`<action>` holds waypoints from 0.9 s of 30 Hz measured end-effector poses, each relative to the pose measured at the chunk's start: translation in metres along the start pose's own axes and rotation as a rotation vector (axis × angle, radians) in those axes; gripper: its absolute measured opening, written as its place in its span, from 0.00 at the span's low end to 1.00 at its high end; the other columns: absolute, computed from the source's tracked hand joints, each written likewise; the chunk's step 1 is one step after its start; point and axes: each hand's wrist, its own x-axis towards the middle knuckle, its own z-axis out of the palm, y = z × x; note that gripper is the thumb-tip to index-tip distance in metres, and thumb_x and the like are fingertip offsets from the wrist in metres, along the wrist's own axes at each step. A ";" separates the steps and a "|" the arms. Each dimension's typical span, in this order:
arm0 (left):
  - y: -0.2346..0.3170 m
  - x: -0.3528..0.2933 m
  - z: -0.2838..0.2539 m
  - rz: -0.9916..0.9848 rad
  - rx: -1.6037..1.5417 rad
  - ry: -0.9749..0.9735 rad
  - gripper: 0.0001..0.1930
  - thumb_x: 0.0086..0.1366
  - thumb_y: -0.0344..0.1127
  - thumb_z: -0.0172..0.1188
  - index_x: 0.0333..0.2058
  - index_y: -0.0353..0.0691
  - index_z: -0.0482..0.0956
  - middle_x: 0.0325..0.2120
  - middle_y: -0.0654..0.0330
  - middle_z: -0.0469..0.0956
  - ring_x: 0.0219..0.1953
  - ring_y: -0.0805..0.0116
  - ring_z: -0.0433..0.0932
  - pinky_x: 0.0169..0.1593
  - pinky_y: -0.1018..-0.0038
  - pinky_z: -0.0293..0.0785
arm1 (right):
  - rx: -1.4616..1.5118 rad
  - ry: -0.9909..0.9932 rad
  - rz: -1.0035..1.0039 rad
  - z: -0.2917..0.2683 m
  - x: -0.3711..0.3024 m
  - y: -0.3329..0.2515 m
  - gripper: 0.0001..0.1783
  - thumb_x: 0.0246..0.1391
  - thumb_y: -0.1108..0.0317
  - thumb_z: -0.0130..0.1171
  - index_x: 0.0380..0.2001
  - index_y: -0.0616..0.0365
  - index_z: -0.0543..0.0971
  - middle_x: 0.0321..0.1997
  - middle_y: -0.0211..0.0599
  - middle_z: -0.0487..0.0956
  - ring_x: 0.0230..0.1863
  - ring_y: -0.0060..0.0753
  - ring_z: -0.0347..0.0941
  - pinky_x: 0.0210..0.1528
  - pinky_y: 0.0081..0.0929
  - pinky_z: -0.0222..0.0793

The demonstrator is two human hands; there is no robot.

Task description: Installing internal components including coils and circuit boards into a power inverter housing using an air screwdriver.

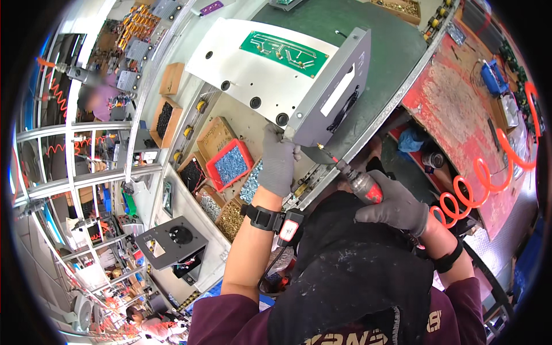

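A metal case stands on the bench, with a pale flat plate [253, 75] and a dark grey end panel [328, 109]. A green circuit board [284, 53] lies on the plate. My left hand [278, 164], in a grey glove, has its fingers curled at the case's near lower corner; the fingertips are partly hidden there. In my gloved right hand [397, 201] is a red and grey power screwdriver [362, 185], thumb and fingers around its body. Its thin bit points up and left toward the end panel's lower edge, just right of my left fingers.
Left of my hand sit a red bin of screws [230, 164] and cardboard trays of fasteners [232, 221]. Another dark metal case [172, 241] with a fan stands at lower left. An orange coiled hose [460, 201] hangs at right, beside a worn red table [448, 98].
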 end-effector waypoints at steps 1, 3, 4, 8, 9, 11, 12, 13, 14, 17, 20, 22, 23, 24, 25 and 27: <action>-0.001 0.001 -0.002 0.005 0.018 0.011 0.17 0.55 0.14 0.42 0.44 0.35 0.59 0.23 0.60 0.67 0.17 0.77 0.65 0.17 0.80 0.62 | -0.047 -0.005 0.046 0.001 0.002 0.000 0.39 0.36 0.48 0.73 0.47 0.59 0.69 0.30 0.48 0.78 0.34 0.49 0.77 0.38 0.37 0.70; -0.002 0.001 -0.005 0.013 0.039 0.020 0.21 0.52 0.11 0.39 0.45 0.35 0.58 0.24 0.59 0.68 0.17 0.77 0.65 0.17 0.80 0.63 | -0.022 -0.004 0.027 0.003 0.005 -0.001 0.39 0.36 0.48 0.73 0.47 0.60 0.69 0.30 0.48 0.78 0.35 0.49 0.77 0.38 0.37 0.70; -0.002 0.001 -0.006 0.009 0.051 0.006 0.19 0.54 0.12 0.40 0.45 0.35 0.58 0.24 0.58 0.68 0.18 0.77 0.66 0.17 0.80 0.63 | -0.033 0.001 0.036 0.003 0.006 -0.002 0.39 0.36 0.47 0.73 0.47 0.60 0.69 0.30 0.48 0.78 0.35 0.50 0.77 0.38 0.38 0.70; -0.003 0.001 -0.004 0.018 -0.011 -0.025 0.16 0.58 0.15 0.41 0.45 0.34 0.59 0.26 0.58 0.69 0.19 0.77 0.67 0.18 0.81 0.63 | -0.066 0.017 0.020 0.001 0.008 -0.006 0.40 0.36 0.46 0.72 0.48 0.60 0.69 0.30 0.49 0.79 0.35 0.52 0.77 0.38 0.38 0.70; -0.003 0.000 -0.002 0.025 -0.015 -0.018 0.16 0.58 0.15 0.41 0.45 0.34 0.59 0.26 0.58 0.69 0.19 0.77 0.67 0.18 0.81 0.63 | -0.114 0.020 0.033 0.000 0.008 -0.008 0.40 0.36 0.46 0.72 0.48 0.60 0.69 0.30 0.50 0.79 0.35 0.53 0.77 0.38 0.39 0.70; -0.004 -0.001 0.002 0.039 -0.024 0.054 0.09 0.61 0.28 0.54 0.40 0.36 0.68 0.19 0.63 0.71 0.16 0.79 0.67 0.19 0.82 0.64 | -0.167 0.016 0.041 -0.002 0.008 -0.011 0.40 0.37 0.46 0.72 0.48 0.60 0.69 0.30 0.51 0.79 0.36 0.55 0.77 0.38 0.39 0.70; -0.004 -0.003 0.003 0.054 -0.047 0.062 0.09 0.61 0.28 0.54 0.40 0.36 0.68 0.19 0.63 0.71 0.16 0.79 0.67 0.19 0.82 0.64 | -0.162 0.005 0.026 -0.002 0.007 -0.013 0.40 0.38 0.47 0.72 0.49 0.59 0.69 0.30 0.52 0.79 0.36 0.56 0.76 0.38 0.40 0.70; -0.004 -0.005 0.003 0.076 -0.020 0.069 0.11 0.61 0.29 0.55 0.41 0.35 0.66 0.19 0.62 0.71 0.17 0.78 0.67 0.19 0.82 0.65 | -0.174 0.001 0.027 -0.003 0.007 -0.015 0.39 0.39 0.47 0.71 0.49 0.59 0.69 0.30 0.52 0.79 0.36 0.56 0.76 0.39 0.41 0.70; -0.004 -0.007 0.004 0.096 0.007 0.077 0.13 0.61 0.30 0.56 0.42 0.34 0.63 0.19 0.62 0.71 0.17 0.78 0.68 0.20 0.81 0.66 | -0.162 -0.010 0.009 -0.003 0.007 -0.018 0.39 0.39 0.47 0.71 0.49 0.59 0.69 0.30 0.52 0.79 0.36 0.56 0.76 0.39 0.41 0.70; -0.001 -0.013 0.004 0.097 0.043 0.022 0.11 0.67 0.36 0.54 0.37 0.39 0.61 0.25 0.65 0.66 0.20 0.82 0.66 0.21 0.83 0.66 | -0.169 0.040 -0.004 -0.004 0.008 -0.023 0.36 0.41 0.49 0.70 0.48 0.59 0.70 0.31 0.53 0.79 0.36 0.57 0.76 0.39 0.42 0.70; 0.000 -0.013 0.007 0.107 0.047 0.026 0.13 0.67 0.39 0.55 0.36 0.41 0.60 0.24 0.65 0.66 0.21 0.82 0.66 0.21 0.83 0.66 | -0.148 0.030 0.035 -0.005 0.012 -0.025 0.36 0.41 0.48 0.69 0.48 0.59 0.69 0.31 0.53 0.79 0.37 0.58 0.76 0.39 0.43 0.70; 0.001 -0.012 0.007 0.123 0.023 0.030 0.13 0.67 0.40 0.55 0.36 0.41 0.60 0.23 0.65 0.66 0.21 0.82 0.66 0.21 0.83 0.66 | -0.243 0.046 0.045 -0.006 0.012 -0.026 0.38 0.40 0.47 0.70 0.50 0.57 0.68 0.32 0.54 0.79 0.38 0.60 0.75 0.39 0.44 0.69; 0.001 -0.012 0.006 0.100 0.031 0.030 0.13 0.67 0.39 0.55 0.37 0.40 0.61 0.23 0.65 0.66 0.21 0.82 0.66 0.22 0.83 0.66 | -0.244 0.022 0.041 -0.007 0.012 -0.027 0.38 0.40 0.47 0.70 0.50 0.57 0.68 0.32 0.54 0.79 0.38 0.60 0.75 0.39 0.44 0.69; 0.001 -0.012 0.005 0.094 0.032 0.005 0.13 0.66 0.38 0.56 0.38 0.39 0.62 0.24 0.65 0.67 0.21 0.81 0.66 0.23 0.83 0.66 | -0.299 0.061 0.006 -0.007 0.010 -0.027 0.40 0.39 0.47 0.70 0.51 0.56 0.67 0.33 0.54 0.78 0.39 0.61 0.75 0.40 0.45 0.69; 0.000 -0.014 0.002 0.078 0.034 0.035 0.13 0.66 0.38 0.56 0.38 0.39 0.62 0.24 0.65 0.67 0.21 0.81 0.66 0.23 0.83 0.66 | -0.354 0.098 -0.030 -0.006 0.008 -0.027 0.41 0.39 0.46 0.70 0.52 0.55 0.66 0.34 0.55 0.78 0.40 0.62 0.74 0.41 0.46 0.68; 0.000 -0.022 -0.005 0.005 -0.082 -0.064 0.13 0.66 0.34 0.55 0.42 0.33 0.65 0.26 0.62 0.70 0.24 0.76 0.71 0.29 0.81 0.73 | -0.331 0.060 -0.028 -0.007 0.000 -0.027 0.42 0.37 0.46 0.71 0.52 0.55 0.65 0.36 0.55 0.78 0.41 0.63 0.74 0.41 0.46 0.68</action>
